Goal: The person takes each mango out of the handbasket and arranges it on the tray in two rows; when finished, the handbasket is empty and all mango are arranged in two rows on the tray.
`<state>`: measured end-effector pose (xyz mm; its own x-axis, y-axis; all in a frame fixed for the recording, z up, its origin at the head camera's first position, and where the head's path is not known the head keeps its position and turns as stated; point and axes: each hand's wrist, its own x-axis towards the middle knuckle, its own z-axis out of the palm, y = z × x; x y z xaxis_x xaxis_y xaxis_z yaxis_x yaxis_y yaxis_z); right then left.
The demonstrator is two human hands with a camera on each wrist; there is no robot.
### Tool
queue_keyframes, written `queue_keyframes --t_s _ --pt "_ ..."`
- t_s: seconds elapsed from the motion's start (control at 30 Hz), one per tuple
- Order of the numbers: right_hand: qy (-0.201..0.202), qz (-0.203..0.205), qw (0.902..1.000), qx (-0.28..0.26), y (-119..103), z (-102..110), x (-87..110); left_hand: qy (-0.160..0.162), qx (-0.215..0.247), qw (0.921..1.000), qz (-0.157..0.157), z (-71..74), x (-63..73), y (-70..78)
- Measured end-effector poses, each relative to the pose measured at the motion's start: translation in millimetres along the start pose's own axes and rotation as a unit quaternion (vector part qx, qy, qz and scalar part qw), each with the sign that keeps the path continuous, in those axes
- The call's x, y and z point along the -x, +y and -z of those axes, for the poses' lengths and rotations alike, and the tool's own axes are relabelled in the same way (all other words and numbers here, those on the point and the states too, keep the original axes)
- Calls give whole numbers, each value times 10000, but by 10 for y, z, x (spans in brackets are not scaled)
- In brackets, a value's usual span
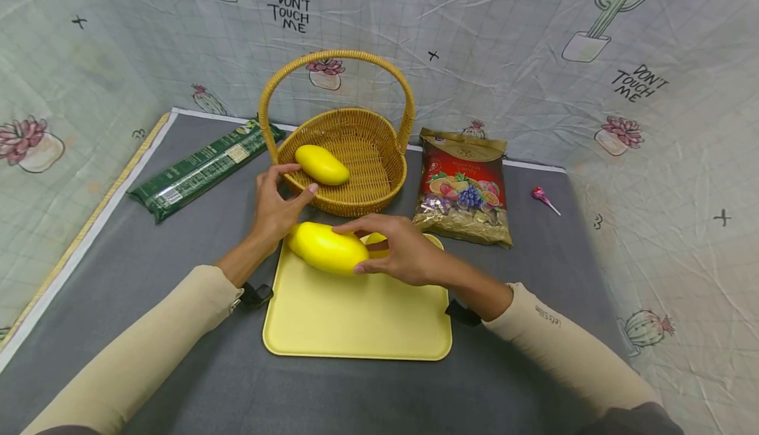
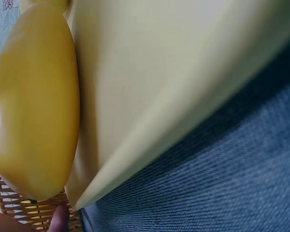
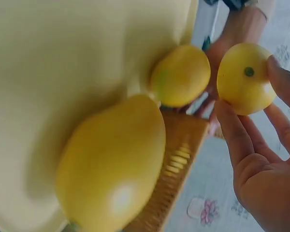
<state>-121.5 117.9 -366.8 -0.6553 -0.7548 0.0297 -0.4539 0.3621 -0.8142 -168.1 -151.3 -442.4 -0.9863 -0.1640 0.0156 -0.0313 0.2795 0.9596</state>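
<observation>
In the head view my right hand [image 1: 403,250] grips a yellow mango [image 1: 332,248] above the tray [image 1: 356,323]. The right wrist view has its thumb and fingertips around the held mango [image 3: 246,79], green stem spot showing. Two more mangoes lie on the tray, a large mango [image 3: 116,164] and a smaller-looking mango [image 3: 181,75]; from the head they are mostly hidden. My left hand [image 1: 275,207] reaches over the near left rim of the wicker basket [image 1: 370,165], thumb and index finger spread beside the mango [image 1: 322,165] inside it.
A long green packet [image 1: 204,171] lies left of the basket. Right of it leans a red and gold candy bag [image 1: 464,188], and farther right is a lollipop [image 1: 544,199]. The basket's tall handle [image 1: 338,55] arches upward. Patterned cloth [image 1: 474,59] hangs behind the grey table.
</observation>
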Motion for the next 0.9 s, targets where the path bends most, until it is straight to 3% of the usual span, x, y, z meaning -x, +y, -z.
queue_keyframes --t_s 0.5,0.67,0.9 --pt "-906 -299 9952 -210 27 -444 38 -10 107 9999 -45 6 10 13" --pt "-985 -374 9944 33 52 -541 29 -6 110 9999 -45 9 10 9" --pt "-965 -83 9935 606 96 -638 -4 -7 105 9999 -28 10 9 12"
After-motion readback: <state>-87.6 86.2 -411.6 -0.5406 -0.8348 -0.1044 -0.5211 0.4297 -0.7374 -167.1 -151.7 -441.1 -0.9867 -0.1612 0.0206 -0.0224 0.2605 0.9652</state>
